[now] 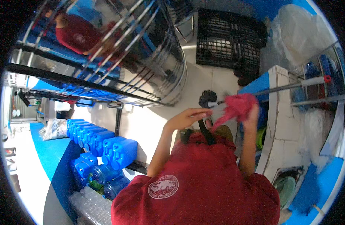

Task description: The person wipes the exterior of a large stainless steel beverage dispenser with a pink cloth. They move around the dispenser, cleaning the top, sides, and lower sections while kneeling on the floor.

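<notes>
My right hand (250,119) is closed around a crumpled pinkish-red cloth (238,105), held up in front of my body, with one end trailing down to the left. My left hand (188,117) is held flat to the left of the cloth, fingers stretched out toward it, and no object shows in its palm. A blurred pale patch lies between its fingertips and the cloth; I cannot make out what it is. A black strap (204,131) hangs at my waist below the hands. Beyond them, on the floor, is a dark rounded thing (207,98), too blurred to name.
A shiny steel tank (157,71) behind metal bars stands at the far left. Black plastic pallets (230,41) lean at the back. Blue jerry cans (123,153) line the left, near clear plastic bottles (92,206). A white tiled ledge (285,123) runs along my right.
</notes>
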Demonstrator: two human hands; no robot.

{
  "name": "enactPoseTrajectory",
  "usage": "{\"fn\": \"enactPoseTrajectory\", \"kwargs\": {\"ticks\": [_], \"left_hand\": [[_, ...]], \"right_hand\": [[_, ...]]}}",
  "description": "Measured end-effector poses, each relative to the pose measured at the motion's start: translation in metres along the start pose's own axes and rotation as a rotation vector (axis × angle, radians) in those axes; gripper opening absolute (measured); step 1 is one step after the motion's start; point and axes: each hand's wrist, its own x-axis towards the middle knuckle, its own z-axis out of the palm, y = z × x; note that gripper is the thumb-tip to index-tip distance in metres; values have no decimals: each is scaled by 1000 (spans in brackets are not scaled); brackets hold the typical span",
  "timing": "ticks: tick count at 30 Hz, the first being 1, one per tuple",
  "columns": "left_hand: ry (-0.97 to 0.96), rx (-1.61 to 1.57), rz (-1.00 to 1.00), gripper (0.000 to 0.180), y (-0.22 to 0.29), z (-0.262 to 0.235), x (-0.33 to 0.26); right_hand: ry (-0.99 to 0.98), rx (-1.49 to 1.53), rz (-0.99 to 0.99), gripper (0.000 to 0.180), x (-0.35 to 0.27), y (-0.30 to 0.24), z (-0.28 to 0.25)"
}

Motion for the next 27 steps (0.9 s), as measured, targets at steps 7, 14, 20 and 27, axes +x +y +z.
{"fn": "enactPoseTrajectory", "kwargs": {"ticks": [7, 14, 20, 27], "left_hand": [[204, -191, 109, 28, -52, 19, 14], [111, -209, 208, 29, -39, 44, 50], [-37, -39, 156, 30, -40, 79, 86], [-131, 139, 66, 33, -34, 132, 114]], "right_hand": [[935, -985, -532, 38, -165, -164, -172], [551, -1486, 802, 56, -207, -143, -201], [511, -1199, -221, 67, -89, -180, -183], [941, -1786, -121, 73, -134, -214, -305]]}}
